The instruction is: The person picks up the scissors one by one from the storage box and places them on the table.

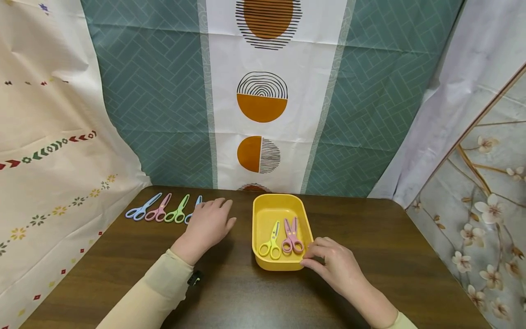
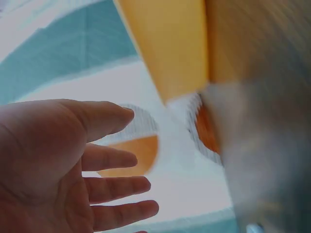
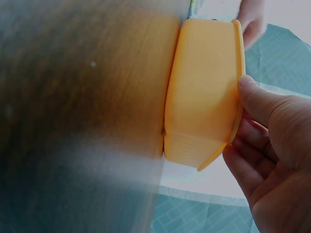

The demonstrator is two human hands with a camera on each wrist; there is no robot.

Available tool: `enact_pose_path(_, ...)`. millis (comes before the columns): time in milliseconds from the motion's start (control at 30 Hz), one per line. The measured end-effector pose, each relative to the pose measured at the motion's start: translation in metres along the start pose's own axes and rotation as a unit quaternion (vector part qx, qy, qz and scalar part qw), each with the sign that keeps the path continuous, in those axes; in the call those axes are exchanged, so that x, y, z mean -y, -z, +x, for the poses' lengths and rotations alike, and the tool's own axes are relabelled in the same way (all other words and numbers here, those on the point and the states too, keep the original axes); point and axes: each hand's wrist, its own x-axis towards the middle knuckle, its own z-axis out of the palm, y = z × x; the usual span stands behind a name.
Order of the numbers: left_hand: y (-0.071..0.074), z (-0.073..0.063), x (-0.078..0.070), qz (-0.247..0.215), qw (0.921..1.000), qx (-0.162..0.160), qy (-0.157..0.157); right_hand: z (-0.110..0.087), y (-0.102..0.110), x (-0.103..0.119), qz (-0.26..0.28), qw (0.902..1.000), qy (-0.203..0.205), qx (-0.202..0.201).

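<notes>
My right hand (image 1: 334, 262) grips the near right corner of a yellow plastic tray (image 1: 279, 265). In the right wrist view, the thumb lies on the tray's rim (image 3: 241, 58) and the fingers reach around the corner. Inside the tray lie yellow scissors (image 1: 274, 236) and pink-purple scissors (image 1: 291, 236), side by side. My left hand (image 1: 209, 224) is over the table left of the tray, fingers spread and holding nothing. It partly covers blue scissors (image 1: 199, 200), the rightmost of a row.
Further left in that row lie green scissors (image 1: 179, 211), pink scissors (image 1: 162, 207) and another blue pair (image 1: 144, 208). The dark wooden table (image 1: 361, 233) ends at a patterned curtain (image 1: 263, 155) behind, with cloths hanging at both sides.
</notes>
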Motion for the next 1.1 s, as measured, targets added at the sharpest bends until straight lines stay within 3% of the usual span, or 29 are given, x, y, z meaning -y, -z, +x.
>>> enact_pose_path(133,0.01,0.004,-0.021,-0.008,0.9994,-0.016,-0.028,0.0,0.0,0.0,-0.001,1.0,-0.002,0.001)
enact_pose_path(333,0.018,0.008,-0.051,-0.029,0.998,0.011,-0.055,0.0,0.0,-0.001,-0.002,1.0,-0.002,0.0)
enact_pose_path(533,0.016,0.01,-0.073,-0.024,0.9953,0.027,-0.09,0.0,0.0,-0.002,0.003,1.0,-0.001,0.002)
enact_pose_path(867,0.007,0.014,-0.101,-0.022,0.9909,0.056,-0.12,0.0,0.0,-0.003,-0.004,0.9998,0.015,-0.015)
enact_pose_path(1100,-0.006,0.019,-0.114,-0.036,0.9873,0.094,-0.123,-0.001,-0.001,-0.003,-0.004,0.9998,0.016,-0.015)
